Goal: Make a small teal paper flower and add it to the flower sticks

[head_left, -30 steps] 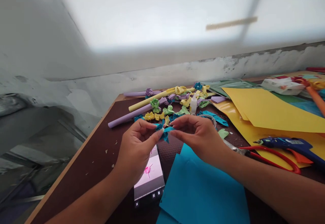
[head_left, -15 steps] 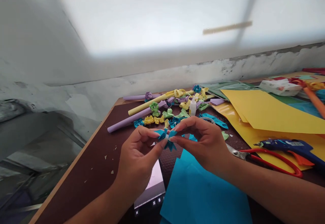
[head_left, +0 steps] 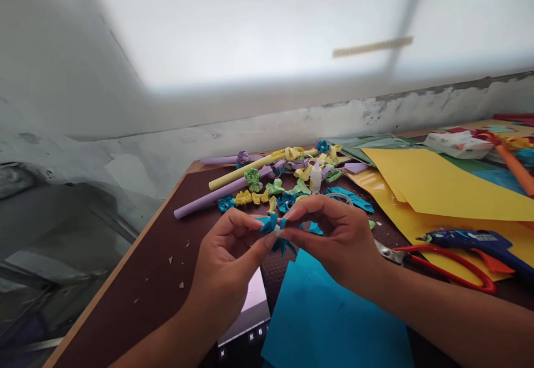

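Between my two hands is a small blue paper flower [head_left: 283, 245] with pointed petals and a pale centre. My left hand [head_left: 227, 262] is closed, its thumb and fingertips pinching the flower's left side. My right hand [head_left: 337, 245] pinches the right side, thumb and forefinger at the petals near the centre. Below the right hand lie blue paper sheets [head_left: 329, 318]. A phone [head_left: 246, 323] with a lit screen lies partly hidden beneath the left hand. Red-handled scissors [head_left: 454, 265] rest beside the right wrist, their blades mostly covered by it.
Behind the hands lie purple [head_left: 221, 193] and yellow paper tubes [head_left: 246, 170], several paper flowers [head_left: 252, 179] and a small glue bottle [head_left: 316, 178]. At right are yellow sheets [head_left: 450, 184] and a blue glue gun [head_left: 471, 241]. A wall borders the table's back.
Both hands keep their pinch on the blue paper flower. The fingers and petals have shifted only slightly, and the view has moved a little.
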The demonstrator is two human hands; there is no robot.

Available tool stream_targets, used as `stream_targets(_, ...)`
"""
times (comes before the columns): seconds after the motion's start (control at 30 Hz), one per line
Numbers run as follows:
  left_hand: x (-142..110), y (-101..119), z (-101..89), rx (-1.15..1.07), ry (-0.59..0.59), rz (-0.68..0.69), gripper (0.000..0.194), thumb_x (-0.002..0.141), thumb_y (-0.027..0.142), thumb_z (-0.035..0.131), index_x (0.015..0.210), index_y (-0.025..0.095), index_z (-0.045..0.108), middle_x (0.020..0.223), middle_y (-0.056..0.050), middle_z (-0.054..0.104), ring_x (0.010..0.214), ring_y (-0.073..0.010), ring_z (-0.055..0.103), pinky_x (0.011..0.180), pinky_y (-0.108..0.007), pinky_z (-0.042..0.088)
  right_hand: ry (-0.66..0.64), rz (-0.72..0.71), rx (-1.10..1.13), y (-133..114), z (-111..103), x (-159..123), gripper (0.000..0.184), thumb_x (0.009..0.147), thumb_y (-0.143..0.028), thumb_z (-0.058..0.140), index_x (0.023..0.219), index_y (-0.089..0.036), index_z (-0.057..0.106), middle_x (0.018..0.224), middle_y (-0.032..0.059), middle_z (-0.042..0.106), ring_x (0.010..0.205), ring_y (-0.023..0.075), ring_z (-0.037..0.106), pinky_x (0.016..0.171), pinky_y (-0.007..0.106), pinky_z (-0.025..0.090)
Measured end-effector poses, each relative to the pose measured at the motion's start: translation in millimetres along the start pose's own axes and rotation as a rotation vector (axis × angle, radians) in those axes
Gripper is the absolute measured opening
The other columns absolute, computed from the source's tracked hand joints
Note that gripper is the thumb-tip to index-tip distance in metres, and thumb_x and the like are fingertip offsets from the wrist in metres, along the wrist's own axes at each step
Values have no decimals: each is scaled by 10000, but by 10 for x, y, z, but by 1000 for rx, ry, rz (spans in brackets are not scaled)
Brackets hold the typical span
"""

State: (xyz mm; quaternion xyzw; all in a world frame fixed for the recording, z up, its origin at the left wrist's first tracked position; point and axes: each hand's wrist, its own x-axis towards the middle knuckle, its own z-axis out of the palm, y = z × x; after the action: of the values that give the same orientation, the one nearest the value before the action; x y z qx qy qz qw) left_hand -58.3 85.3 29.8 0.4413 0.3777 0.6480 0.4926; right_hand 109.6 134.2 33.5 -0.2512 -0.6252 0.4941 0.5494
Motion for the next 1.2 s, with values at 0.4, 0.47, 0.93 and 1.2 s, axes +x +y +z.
stream_targets(0.4,21,-47,-13,89,74,30,257,765,216,886,826,198,636,861,20,741,841,-122,686,755,-211,563,-25,-161,-397,-19,-16,24,134,797,-215,797,812,-218,664,826,-5,667,770,154,624,637,289,502)
stream_targets(0.47,21,-59,-6,146,97,41,271,759,224,889,819,196,626,841,24,730,822,-118,680,736,-204,563,-23,-177,-502,-36,-4,22,125,787,-172,758,807,-211,641,811,-11,651,745,145,605,633,286,484)
stream_targets(0.93,1,15,33,201,-79,-55,205,782,248,861,967,225,775,943,-24,784,862,-153,729,725,-196,591,-104,-241,-499,-30,-73,41,180,822,-286,813,774,-219,652,775,-18,658,727,147,593,651,304,455)
stream_targets(1.2,21,-8,60,186,2,-38,227,744,210,877,905,204,717,850,19,736,799,-98,669,687,-136,554,-24,-208,-643,-63,-43,11,196,838,-278,765,735,-213,612,718,-36,665,657,128,602,597,270,438)
